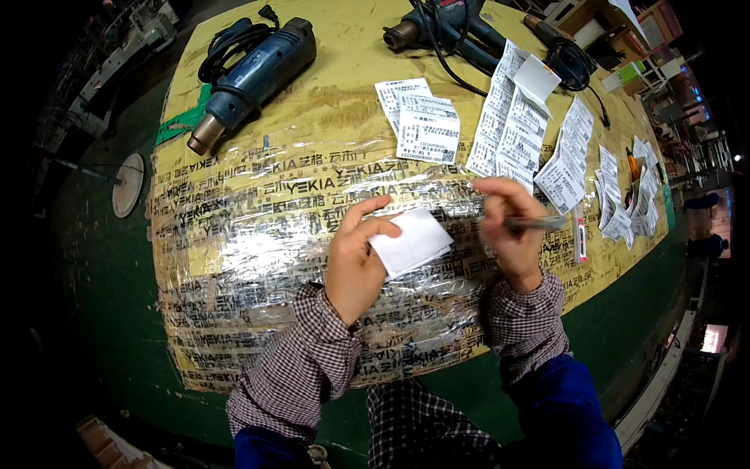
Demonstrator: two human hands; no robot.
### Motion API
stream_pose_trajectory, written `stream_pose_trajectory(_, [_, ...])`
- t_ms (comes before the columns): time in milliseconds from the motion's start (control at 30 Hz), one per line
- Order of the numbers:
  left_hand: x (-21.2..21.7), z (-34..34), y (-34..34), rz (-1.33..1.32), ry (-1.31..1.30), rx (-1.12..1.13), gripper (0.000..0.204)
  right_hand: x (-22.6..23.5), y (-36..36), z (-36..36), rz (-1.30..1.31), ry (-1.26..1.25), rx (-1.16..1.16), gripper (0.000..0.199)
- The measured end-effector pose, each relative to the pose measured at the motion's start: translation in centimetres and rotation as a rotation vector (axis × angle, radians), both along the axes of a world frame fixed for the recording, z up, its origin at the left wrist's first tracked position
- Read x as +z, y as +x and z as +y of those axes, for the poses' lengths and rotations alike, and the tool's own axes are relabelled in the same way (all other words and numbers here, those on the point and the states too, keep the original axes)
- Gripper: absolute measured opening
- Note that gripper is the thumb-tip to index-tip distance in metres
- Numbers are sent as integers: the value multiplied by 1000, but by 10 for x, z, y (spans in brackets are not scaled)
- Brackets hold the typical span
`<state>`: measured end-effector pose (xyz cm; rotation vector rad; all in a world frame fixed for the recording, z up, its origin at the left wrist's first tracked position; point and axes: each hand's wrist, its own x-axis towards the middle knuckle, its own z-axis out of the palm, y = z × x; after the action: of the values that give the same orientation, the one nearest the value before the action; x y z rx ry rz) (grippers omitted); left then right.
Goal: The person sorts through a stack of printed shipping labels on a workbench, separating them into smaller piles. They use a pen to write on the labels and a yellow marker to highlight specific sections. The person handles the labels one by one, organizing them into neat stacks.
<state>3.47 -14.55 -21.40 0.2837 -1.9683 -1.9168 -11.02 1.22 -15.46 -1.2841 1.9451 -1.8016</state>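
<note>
My left hand (358, 258) is closed on a small stack of white paper slips (412, 241), thumb on top, their blank side facing up. To its right, my right hand (512, 227) is raised over the table, its fingers partly blurred by motion. A slim grey pen-like tool (537, 223) sticks out to the right from that hand; its exact kind is too smeared to tell. The two hands are apart. Just beyond them lie printed paper labels (428, 129) and longer printed label strips (500, 125).
The yellow table (344, 66) is partly covered in clear tape over printed wrap. Heat guns (262, 74) (449, 31) with black cords lie at the far side. More label strips (566, 160) (625, 191) are on the right, near a small red-and-white packet (580, 238).
</note>
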Motion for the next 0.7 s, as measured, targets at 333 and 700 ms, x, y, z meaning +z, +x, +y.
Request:
stream_pose_trajectory(333, [25, -25, 7, -87, -930, -41, 41, -22, 20, -11, -474, 122, 134, 76])
stream_pose_trajectory(700, [31, -45, 15, -146, -659, -196, 37, -24, 42, -31, -408, 363, 168, 18])
